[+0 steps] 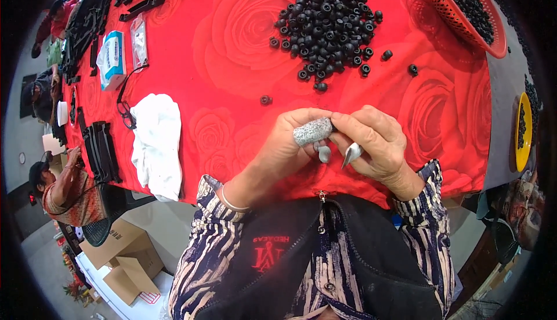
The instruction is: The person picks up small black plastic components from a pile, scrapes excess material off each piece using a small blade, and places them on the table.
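My left hand (282, 140) is closed at the middle of the table's near side, its thumb wrapped in a speckled grey cover (313, 131). Its fingertips pinch a small black cap (333, 124), mostly hidden between both hands. My right hand (374, 143) meets it from the right, with thumb and forefinger at the cap. In its curled fingers sits a small pointed silver blade (350, 155). Beyond my hands lies a heap of black caps (331, 27). Single caps rest apart from it, including one black cap (265, 99) just beyond my left hand.
A red basket (493, 44) of black caps stands far right, near a yellow tray (524, 157). At left lie a white cloth (156, 146), a tissue pack (113, 59), a black cord (122, 96) and long black parts (101, 152). Another person (75, 195) sits at the left.
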